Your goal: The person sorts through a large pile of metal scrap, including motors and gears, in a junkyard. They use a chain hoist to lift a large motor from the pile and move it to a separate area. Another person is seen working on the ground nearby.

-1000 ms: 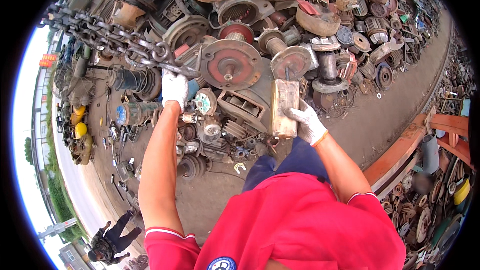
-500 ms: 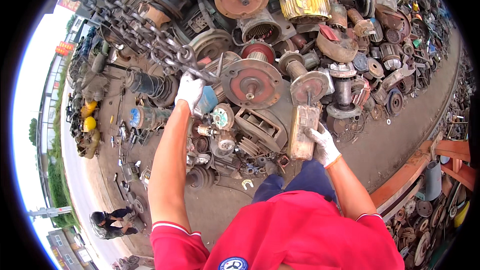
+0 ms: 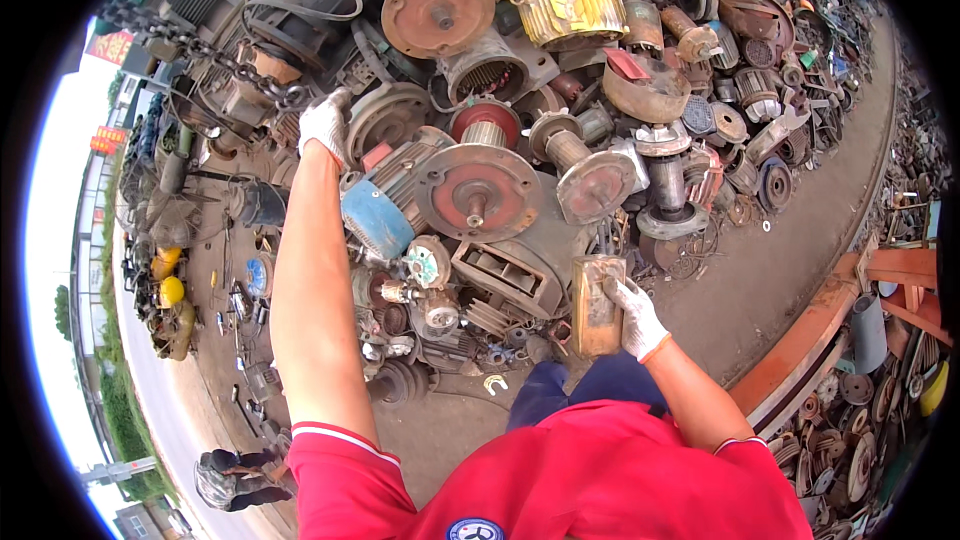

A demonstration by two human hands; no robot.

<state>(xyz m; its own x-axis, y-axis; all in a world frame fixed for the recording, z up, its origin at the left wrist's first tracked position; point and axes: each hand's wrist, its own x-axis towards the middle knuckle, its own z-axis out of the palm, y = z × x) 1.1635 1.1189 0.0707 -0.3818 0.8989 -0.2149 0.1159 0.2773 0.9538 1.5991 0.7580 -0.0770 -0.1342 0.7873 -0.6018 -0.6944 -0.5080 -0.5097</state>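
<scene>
The person's right white-gloved hand [image 3: 638, 320] grasps a worn, yellowish-brown rectangular box [image 3: 592, 312], just before the blue trousers [image 3: 600, 380]. The left white-gloved hand [image 3: 324, 128] is beside a dark metal-link chain [image 3: 240, 71]; its grip cannot be told.

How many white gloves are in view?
2: one on the left hand, near the chain; one on the right hand, holding the box. Any on the distant person may be hidden.

A: Lighting?
B: Bright, diffuse daylight; sky [image 3: 75, 210] overexposed, shadows soft.
A: Optics?
B: Strong fisheye: road [image 3: 160, 380] bowed, blue fringe left, corners black. Far-right scrap [image 3: 925, 160] slightly soft.
</scene>
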